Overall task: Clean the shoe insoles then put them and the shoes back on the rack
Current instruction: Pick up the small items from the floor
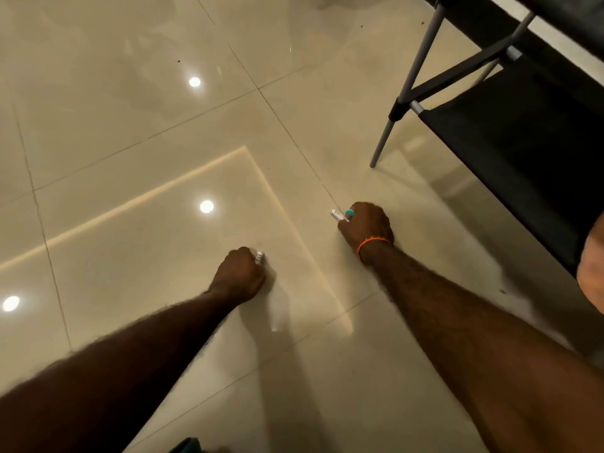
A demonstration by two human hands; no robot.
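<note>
While clenched, both hands' (240, 276) (366, 225) fingers round small white objects (338, 214), orientation unclear.

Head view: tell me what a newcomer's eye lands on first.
Two bare forearms reach out over the glossy tiled floor, which mirrors round ceiling lights. The left hand grips a small white object low in the middle; the right hand, with an orange band at the wrist, grips a small clear and white item with a teal part. A black fabric rack on grey poles stands at the upper right.
</note>
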